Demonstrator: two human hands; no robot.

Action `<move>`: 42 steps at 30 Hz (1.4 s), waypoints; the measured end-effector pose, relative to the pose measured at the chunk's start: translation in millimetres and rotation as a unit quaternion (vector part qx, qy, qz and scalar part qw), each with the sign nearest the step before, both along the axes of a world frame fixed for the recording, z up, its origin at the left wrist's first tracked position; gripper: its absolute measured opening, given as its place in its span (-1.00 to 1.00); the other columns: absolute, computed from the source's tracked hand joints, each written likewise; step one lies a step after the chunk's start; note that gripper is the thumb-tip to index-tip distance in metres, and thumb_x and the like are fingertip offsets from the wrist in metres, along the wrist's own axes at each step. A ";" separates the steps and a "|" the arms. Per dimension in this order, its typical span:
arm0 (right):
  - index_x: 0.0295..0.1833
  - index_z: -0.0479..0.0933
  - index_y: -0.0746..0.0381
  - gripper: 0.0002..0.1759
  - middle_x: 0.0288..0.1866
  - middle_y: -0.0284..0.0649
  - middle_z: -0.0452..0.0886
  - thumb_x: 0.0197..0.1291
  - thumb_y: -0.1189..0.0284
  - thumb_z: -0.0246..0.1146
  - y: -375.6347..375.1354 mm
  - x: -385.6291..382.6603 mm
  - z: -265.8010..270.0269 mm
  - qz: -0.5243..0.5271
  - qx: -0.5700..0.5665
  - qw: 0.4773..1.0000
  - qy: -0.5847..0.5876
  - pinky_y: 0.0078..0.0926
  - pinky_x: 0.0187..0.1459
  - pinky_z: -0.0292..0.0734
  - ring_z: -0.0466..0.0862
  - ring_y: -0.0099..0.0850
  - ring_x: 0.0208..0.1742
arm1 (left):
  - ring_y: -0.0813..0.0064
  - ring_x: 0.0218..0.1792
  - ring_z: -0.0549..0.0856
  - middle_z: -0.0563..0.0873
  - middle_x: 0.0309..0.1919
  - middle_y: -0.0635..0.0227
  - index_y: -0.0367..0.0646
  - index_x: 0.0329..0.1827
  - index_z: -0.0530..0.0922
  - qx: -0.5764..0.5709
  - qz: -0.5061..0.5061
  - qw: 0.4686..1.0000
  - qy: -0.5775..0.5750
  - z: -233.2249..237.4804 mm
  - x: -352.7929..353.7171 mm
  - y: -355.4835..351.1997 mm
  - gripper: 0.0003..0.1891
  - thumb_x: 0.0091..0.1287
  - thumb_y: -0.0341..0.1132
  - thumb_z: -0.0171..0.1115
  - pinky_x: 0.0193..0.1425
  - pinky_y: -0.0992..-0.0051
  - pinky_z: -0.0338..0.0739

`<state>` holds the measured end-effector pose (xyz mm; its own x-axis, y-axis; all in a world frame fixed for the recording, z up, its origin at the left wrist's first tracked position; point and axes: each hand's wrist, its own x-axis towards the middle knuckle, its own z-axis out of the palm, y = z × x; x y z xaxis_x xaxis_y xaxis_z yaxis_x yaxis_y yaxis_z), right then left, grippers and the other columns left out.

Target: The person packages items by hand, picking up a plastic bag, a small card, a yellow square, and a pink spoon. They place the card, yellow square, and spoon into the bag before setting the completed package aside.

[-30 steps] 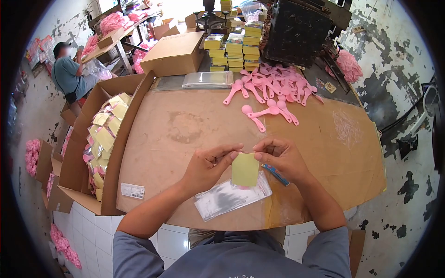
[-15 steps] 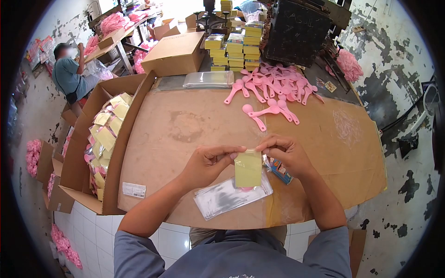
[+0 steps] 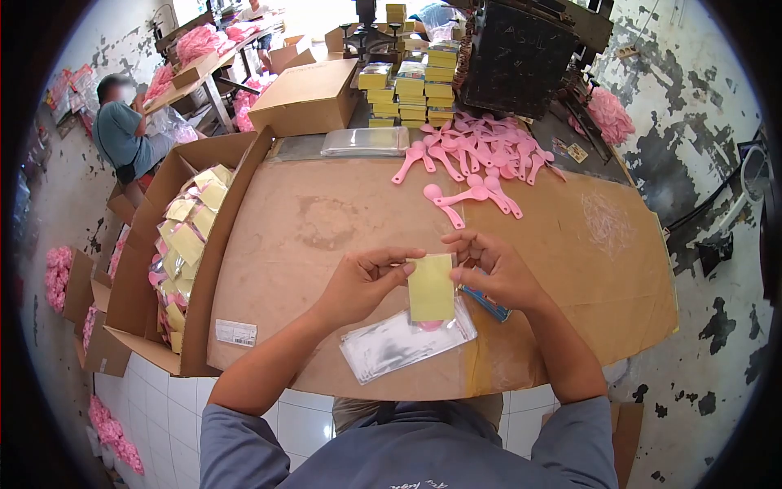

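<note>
Single head-worn view, aimed forward and down, close above the yellow packet (image 3: 431,287) between left hand (image 3: 362,285) and right hand (image 3: 497,273) at frame centre; table (image 3: 326,212) filling the middle.

Both hands are raised in front of the body, close together at centre.

Left hand (image 3: 362,285): palm turned inward, toward the right. Thumb and forefinger are closed in a pinch, with the fingertips (image 3: 414,262) pointing right.

Right hand (image 3: 498,273): back facing up, fingers curled. Thumb and forefinger are closed in a pinch, tips pointing left.

The fingertips of the two hands are near each other but apart. Left forearm (image 3: 269,367) and right forearm (image 3: 562,350) are bare and converge from the elbows. Both wrists are nearly straight.
</note>
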<state>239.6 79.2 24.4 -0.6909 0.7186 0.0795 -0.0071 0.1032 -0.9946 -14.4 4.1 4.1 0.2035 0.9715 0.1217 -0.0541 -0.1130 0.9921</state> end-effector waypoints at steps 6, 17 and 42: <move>0.30 0.54 0.38 -0.58 -0.05 -0.33 0.68 0.36 0.62 0.38 0.8 1.8 -8.5 0.042 -0.003 0.999 -0.029 -0.59 -0.02 0.60 0.69 -0.59 -0.04 | 0.55 0.05 0.78 0.80 0.05 0.25 -0.37 0.36 0.59 0.032 0.040 0.996 -0.078 9.6 9.2 -3.2 -0.65 0.58 -0.42 0.26 0.21 0.47 0.72; 0.24 0.66 0.26 -0.61 0.02 -0.24 0.79 0.36 0.39 0.41 21.9 38.8 22.9 -0.072 0.217 0.960 -0.164 -0.46 0.03 0.59 0.72 -0.51 -0.03 | 0.43 0.05 0.80 0.78 0.09 0.25 -0.28 0.33 0.58 0.137 0.286 0.908 -0.274 36.1 -47.6 16.2 -0.63 0.66 -0.20 0.17 0.13 0.41 0.73; -0.04 0.70 0.29 -0.83 -0.32 -0.43 0.71 0.32 0.46 0.45 25.3 65.2 -3.7 -0.133 0.109 0.945 -0.279 -0.58 -0.29 0.49 0.61 -0.67 -0.32 | 0.70 -0.33 0.67 0.79 -0.31 0.45 -0.24 0.00 0.76 -0.027 -0.010 0.973 0.230 -8.5 7.6 -5.0 -0.76 0.31 -0.41 0.56 -0.18 0.59 0.60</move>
